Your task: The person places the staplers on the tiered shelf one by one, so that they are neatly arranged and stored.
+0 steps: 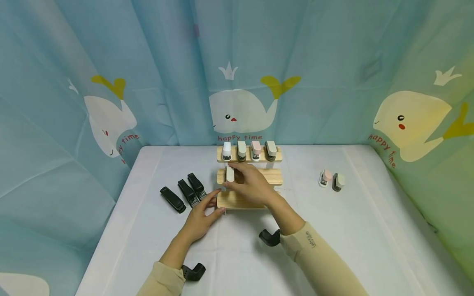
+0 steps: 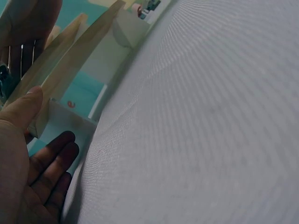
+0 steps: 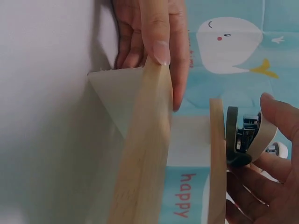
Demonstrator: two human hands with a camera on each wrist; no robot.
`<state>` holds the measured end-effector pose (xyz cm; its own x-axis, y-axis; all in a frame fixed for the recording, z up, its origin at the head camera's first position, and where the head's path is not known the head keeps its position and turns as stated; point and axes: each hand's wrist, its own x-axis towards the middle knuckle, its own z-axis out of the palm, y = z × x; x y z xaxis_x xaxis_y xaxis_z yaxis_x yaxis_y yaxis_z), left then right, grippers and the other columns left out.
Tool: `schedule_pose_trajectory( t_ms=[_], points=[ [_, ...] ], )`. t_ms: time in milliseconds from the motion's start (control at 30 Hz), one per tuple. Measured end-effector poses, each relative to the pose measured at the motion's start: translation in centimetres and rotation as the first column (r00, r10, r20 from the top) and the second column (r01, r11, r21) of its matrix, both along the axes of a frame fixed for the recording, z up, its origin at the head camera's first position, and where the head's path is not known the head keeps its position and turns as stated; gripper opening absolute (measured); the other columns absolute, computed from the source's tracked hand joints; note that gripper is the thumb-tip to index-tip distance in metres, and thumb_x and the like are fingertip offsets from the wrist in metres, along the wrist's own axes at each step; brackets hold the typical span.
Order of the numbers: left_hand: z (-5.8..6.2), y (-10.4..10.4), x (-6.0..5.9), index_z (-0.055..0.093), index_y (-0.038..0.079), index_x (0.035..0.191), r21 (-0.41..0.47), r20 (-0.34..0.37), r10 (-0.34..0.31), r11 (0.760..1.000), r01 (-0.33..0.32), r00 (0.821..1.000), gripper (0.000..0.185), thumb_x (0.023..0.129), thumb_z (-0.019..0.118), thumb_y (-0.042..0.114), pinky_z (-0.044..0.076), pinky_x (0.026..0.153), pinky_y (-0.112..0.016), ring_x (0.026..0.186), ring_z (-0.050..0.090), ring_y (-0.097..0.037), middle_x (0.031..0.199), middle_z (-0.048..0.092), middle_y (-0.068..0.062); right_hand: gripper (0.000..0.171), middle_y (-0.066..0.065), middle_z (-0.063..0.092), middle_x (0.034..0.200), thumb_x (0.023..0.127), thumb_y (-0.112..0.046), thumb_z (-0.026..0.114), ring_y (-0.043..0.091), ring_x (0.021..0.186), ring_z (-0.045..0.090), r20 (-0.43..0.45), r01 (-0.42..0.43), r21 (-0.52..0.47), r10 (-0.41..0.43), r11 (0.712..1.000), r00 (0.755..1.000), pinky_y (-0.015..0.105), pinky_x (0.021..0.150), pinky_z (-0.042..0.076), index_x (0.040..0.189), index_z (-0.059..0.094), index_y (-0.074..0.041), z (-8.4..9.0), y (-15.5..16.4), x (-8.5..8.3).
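Observation:
A three-tier wooden rack (image 1: 274,176) stands mid-table. Its top shelf (image 1: 275,157) carries several small staplers (image 1: 249,150) in white, grey and pink. My right hand (image 1: 232,177) pinches a small white stapler (image 1: 229,173) at the left end of the middle shelf; in the right wrist view the white stapler (image 3: 243,135) stands against that shelf (image 3: 216,168) between thumb and fingers. My left hand (image 1: 216,202) braces the left end of the bottom shelf (image 1: 237,201), thumb on top and fingers straight. The left hand (image 2: 28,154) shows there beside the bottom shelf (image 2: 70,60).
Three black staplers (image 1: 183,192) lie side by side on the white table (image 1: 370,230), left of the rack. Two small staplers, a pink one (image 1: 325,178) and a grey one (image 1: 338,181), stand to the right. A whale-print curtain (image 1: 240,82) surrounds the table.

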<state>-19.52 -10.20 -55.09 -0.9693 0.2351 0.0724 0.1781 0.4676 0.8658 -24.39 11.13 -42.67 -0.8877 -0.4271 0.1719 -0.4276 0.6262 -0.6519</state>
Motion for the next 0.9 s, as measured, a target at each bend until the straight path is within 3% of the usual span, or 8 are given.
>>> schedule_pose_trajectory(
  t_ms=[133, 300, 467, 767, 900],
  points=[
    [0.0, 0.0, 0.0, 0.035, 0.048, 0.145, 0.005, -0.009, -0.008, 1.000, 0.008, 1.000, 0.064, 0.087, 0.060, 0.061, 0.040, 0.103, -0.051, 0.117, 0.057, -0.008, 0.119, 0.063, 0.017, 0.061, 0.000, 0.057, 0.132, 0.089, -0.043, 0.068, 0.017, 0.118, 0.053, -0.015, 0.011, 0.014, -0.011, 1.000, 1.000, 0.039, 0.101, 0.044, 0.141, 0.050, -0.018, 0.0, -0.4, 0.0],
    [0.1, 0.0, 0.0, 0.036, 0.045, 0.145, 0.016, -0.021, -0.019, 1.000, 0.019, 1.000, 0.064, 0.087, 0.061, 0.059, 0.041, 0.102, -0.049, 0.117, 0.058, -0.009, 0.119, 0.064, 0.016, 0.059, -0.001, 0.059, 0.107, 0.089, -0.044, 0.068, 0.019, 0.095, 0.052, -0.028, 0.014, 0.010, -0.014, 1.000, 1.000, 0.035, 0.084, 0.045, 0.140, 0.051, -0.018, -0.1, -0.6, -0.1],
    [0.1, 0.0, 0.0, 0.036, 0.046, 0.145, 0.009, -0.025, -0.022, 1.000, 0.023, 0.999, 0.064, 0.087, 0.060, 0.059, 0.039, 0.103, -0.052, 0.118, 0.058, -0.011, 0.120, 0.063, 0.014, 0.058, 0.002, 0.059, 0.095, 0.089, -0.046, 0.067, 0.021, 0.089, 0.053, -0.029, 0.027, 0.010, -0.026, 1.000, 0.999, 0.034, 0.078, 0.042, 0.138, 0.052, -0.019, -0.1, -0.8, 0.0],
    [0.0, -0.1, 0.0, 0.035, 0.046, 0.146, 0.002, -0.019, -0.016, 1.000, 0.016, 1.000, 0.065, 0.087, 0.058, 0.062, 0.039, 0.104, -0.053, 0.119, 0.057, -0.011, 0.122, 0.062, 0.014, 0.058, -0.004, 0.060, 0.112, 0.088, -0.047, 0.067, 0.018, 0.102, 0.052, -0.041, 0.051, 0.027, -0.050, 0.998, 0.998, 0.039, 0.094, 0.044, 0.138, 0.053, -0.020, 0.0, -1.1, 0.0],
    [0.0, 0.0, 0.0, 0.036, 0.044, 0.146, 0.007, -0.024, -0.017, 1.000, 0.017, 1.000, 0.066, 0.087, 0.059, 0.061, 0.040, 0.103, -0.052, 0.118, 0.057, -0.010, 0.120, 0.063, 0.015, 0.058, 0.003, 0.062, 0.104, 0.088, -0.046, 0.068, 0.019, 0.095, 0.053, -0.034, 0.044, 0.012, -0.043, 0.999, 0.998, 0.038, 0.087, 0.045, 0.137, 0.053, -0.020, -0.1, -1.1, 0.0]
  ],
)
